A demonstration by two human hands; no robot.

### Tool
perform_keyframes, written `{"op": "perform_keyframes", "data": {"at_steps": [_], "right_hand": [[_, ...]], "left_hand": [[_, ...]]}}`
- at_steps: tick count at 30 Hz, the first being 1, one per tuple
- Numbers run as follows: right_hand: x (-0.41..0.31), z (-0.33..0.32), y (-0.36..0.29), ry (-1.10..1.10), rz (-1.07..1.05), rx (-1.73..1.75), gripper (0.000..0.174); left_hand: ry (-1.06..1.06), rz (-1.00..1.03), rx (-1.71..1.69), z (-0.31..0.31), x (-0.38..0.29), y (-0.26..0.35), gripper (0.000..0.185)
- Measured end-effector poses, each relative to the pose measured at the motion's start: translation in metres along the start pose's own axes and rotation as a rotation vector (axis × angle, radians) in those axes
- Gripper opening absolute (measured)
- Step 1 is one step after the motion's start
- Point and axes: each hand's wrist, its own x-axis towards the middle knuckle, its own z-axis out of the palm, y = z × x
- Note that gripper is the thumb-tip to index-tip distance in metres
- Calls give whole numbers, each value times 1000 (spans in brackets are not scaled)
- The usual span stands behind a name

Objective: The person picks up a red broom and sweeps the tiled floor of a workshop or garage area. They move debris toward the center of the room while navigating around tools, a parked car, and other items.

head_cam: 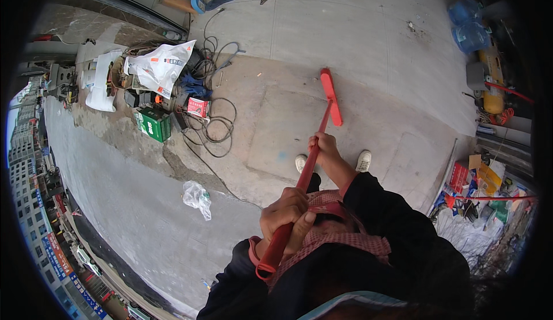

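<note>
Both my hands grip the red handle (319,134) of a push broom. My left hand (287,218) is wrapped around the upper end, close to my chest, with the hanging loop just below the fist. Farther down the shaft, my right hand (327,147) is closed around it in front of my shoes. The handle slants away from me to the red broom head (330,91), which rests on the concrete floor (289,100). The bristles are hidden under the head.
Coiled black cables (220,130) lie left of the broom, beside a green box (153,123), blue gloves (194,87) and a white plastic bag (160,67). A clear plastic bag (197,199) sits nearer. At right stand water jugs (471,35) and a yellow tank (492,80).
</note>
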Motion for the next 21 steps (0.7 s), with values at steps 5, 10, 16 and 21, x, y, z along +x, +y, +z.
{"op": "perform_keyframes", "data": {"at_steps": [5,10,16,21], "right_hand": [[-36,-42,8,-39,-14,184,8],[9,-109,-6,307,-183,157,9],[52,-101,35,408,-34,146,11],[23,-2,80,210,57,183,10]], "left_hand": [[-214,5,-154,-25,-17,17,28],[-245,-130,-264,-22,-8,-64,26],[-215,-301,-157,-27,-11,-77,30],[-202,-171,14,-64,1,-24,34]]}}
